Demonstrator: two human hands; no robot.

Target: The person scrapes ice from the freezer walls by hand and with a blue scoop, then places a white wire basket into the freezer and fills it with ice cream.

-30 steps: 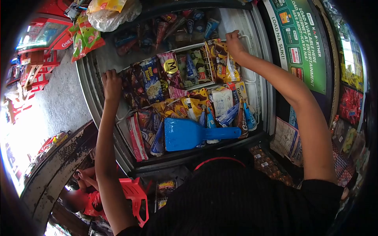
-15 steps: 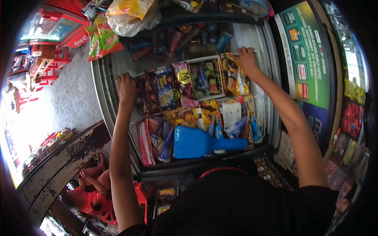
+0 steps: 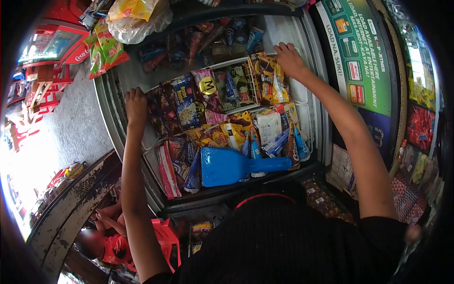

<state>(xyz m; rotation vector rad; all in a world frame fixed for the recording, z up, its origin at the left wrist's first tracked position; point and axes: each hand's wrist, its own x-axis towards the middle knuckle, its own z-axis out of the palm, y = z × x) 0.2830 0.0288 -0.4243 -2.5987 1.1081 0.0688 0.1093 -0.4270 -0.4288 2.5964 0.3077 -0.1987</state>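
Note:
An open chest freezer [image 3: 318, 102] holds a white wire basket [image 3: 236, 60] full of wrapped ice creams. My left hand [image 3: 136, 108] has its fingers curled over the basket's far left corner, and my right hand [image 3: 290, 60] is curled over the far right corner. Between them lie a pink packet [image 3: 206, 89] with a gold M and a blue and white packet [image 3: 185, 99]. Nearer my body, a blue scoop [image 3: 222, 166] rests on cones and yellow packets [image 3: 220, 136]. More cones [image 3: 195, 42] lie deeper in the freezer beyond the basket.
Plastic bags [image 3: 137, 21] and a green snack bag [image 3: 106, 49] sit at the freezer's upper left edge. A green sign [image 3: 362, 52] stands at the right. A person in red [image 3: 116, 247] sits at the lower left near a red chair [image 3: 166, 239].
The view has shifted, so the freezer and its contents appear slightly further left and higher. Both hands keep their places at the basket's corners.

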